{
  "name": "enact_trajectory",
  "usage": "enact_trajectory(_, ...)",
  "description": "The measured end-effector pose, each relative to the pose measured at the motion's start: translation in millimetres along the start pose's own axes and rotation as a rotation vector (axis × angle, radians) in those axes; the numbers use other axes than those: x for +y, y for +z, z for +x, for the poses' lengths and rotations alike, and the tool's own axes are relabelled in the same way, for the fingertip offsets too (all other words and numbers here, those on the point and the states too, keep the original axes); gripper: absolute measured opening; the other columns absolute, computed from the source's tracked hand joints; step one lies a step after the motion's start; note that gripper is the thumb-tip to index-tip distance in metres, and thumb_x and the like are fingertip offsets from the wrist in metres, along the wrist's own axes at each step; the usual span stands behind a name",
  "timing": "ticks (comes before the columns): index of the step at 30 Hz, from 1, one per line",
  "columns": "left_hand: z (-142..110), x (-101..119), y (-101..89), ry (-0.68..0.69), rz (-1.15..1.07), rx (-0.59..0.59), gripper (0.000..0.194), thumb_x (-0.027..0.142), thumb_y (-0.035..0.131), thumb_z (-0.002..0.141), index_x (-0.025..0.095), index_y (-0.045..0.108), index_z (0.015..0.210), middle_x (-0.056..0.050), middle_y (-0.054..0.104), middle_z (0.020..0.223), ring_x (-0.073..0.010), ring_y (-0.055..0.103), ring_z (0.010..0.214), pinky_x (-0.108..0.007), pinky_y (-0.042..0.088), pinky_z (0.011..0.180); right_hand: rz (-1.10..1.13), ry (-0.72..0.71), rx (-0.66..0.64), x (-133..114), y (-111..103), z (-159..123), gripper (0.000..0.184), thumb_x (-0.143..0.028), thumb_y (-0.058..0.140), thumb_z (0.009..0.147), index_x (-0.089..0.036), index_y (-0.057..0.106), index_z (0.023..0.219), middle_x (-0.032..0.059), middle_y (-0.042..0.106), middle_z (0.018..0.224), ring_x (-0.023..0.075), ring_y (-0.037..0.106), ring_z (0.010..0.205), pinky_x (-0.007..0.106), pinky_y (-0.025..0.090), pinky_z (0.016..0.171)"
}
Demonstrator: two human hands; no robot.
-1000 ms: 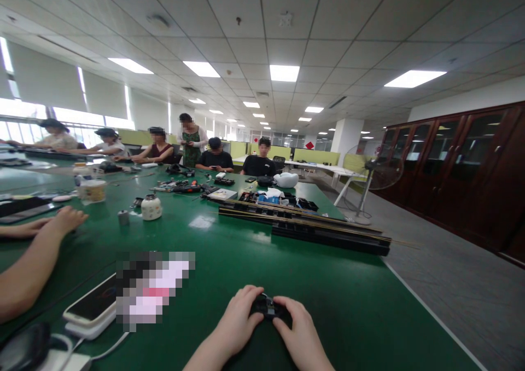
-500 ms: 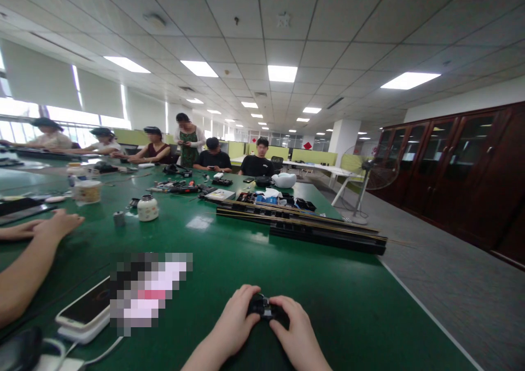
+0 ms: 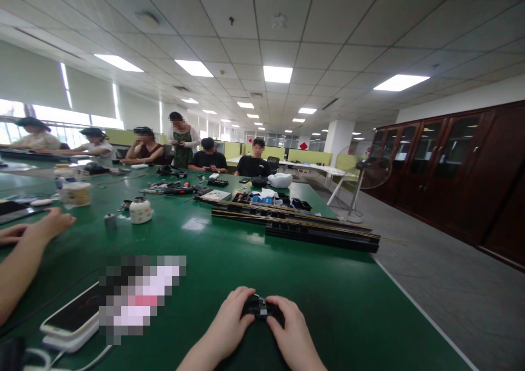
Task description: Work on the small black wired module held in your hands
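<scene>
Between my two hands, low over the green table [image 3: 197, 283], is a small black device [image 3: 261, 307] with a silvery part in its middle. It may be an opened computer mouse, but its kind is not clear. My left hand [image 3: 228, 320] grips its left side, fingers over the far edge and thumb at the near edge. On the opposite side my right hand [image 3: 292, 327] holds it the same way, fingers curled round it. Both hands cover its ends.
Left of my hands lie a phone [image 3: 76, 311] on a white block and a blurred-out patch. Beyond are a white jar [image 3: 140, 210], a small grey cylinder [image 3: 110, 221] and long black rails [image 3: 320, 237] with thin rods. A neighbour's hands [image 3: 49, 224] rest at left; several people sit farther back.
The view has shifted slightly, so most things appear a little farther left. Both hands keep their hold on the black device. One seated person at the back has raised an arm.
</scene>
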State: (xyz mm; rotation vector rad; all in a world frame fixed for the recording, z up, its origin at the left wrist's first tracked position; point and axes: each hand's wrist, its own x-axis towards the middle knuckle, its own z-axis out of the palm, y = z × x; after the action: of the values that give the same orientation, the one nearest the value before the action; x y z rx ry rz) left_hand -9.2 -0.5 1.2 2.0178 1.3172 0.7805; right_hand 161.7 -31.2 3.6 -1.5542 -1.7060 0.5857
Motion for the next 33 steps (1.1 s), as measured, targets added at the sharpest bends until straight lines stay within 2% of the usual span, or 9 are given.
enact_trajectory(6, 0, -2, 0.3, 0.045, 0.013, 0.005, 0.043, 0.013, 0.048, 0.067, 0.021, 0.054, 0.109, -0.006, 0.055, 0.12, -0.0189, 0.047, 0.113, -0.032, 0.033, 0.102, -0.007, -0.001, 0.009, -3, -2, -1, 0.033, -0.019, 0.051, 0.07, -0.022, 0.065, 0.099, 0.005, 0.065, 0.106, 0.0232, 0.055, 0.105, 0.036, 0.039, 0.096)
enact_trajectory(12, 1, -6, 2.4, -0.009, 0.024, 0.015, 0.054, 0.013, 0.049, 0.066, 0.017, 0.048, 0.12, -0.009, 0.048, 0.128, -0.0206, 0.041, 0.121, -0.033, 0.028, 0.107, -0.012, 0.01, 0.011, -4, -1, -1, 0.033, -0.019, 0.052, 0.069, -0.022, 0.065, 0.099, 0.0049, 0.065, 0.106, 0.0231, 0.056, 0.105, 0.035, 0.039, 0.095)
enact_trajectory(16, 1, -8, 4.0, -0.018, 0.052, 0.014, 0.054, 0.015, 0.048, 0.068, 0.013, 0.047, 0.123, -0.012, 0.045, 0.131, -0.0218, 0.039, 0.124, -0.033, 0.026, 0.108, -0.015, 0.004, 0.011, -3, -2, -2, 0.032, -0.019, 0.051, 0.069, -0.021, 0.065, 0.099, 0.0052, 0.066, 0.105, 0.0227, 0.056, 0.104, 0.035, 0.04, 0.095)
enact_trajectory(33, 0, 3, 0.2, -0.015, 0.06, -0.013, 0.047, 0.012, 0.047, 0.068, 0.019, 0.05, 0.114, -0.007, 0.058, 0.112, -0.0193, 0.05, 0.106, -0.031, 0.036, 0.097, -0.016, -0.012, 0.026, -9, -5, -4, 0.031, -0.017, 0.054, 0.068, -0.023, 0.066, 0.096, 0.005, 0.065, 0.106, 0.023, 0.055, 0.106, 0.035, 0.039, 0.096)
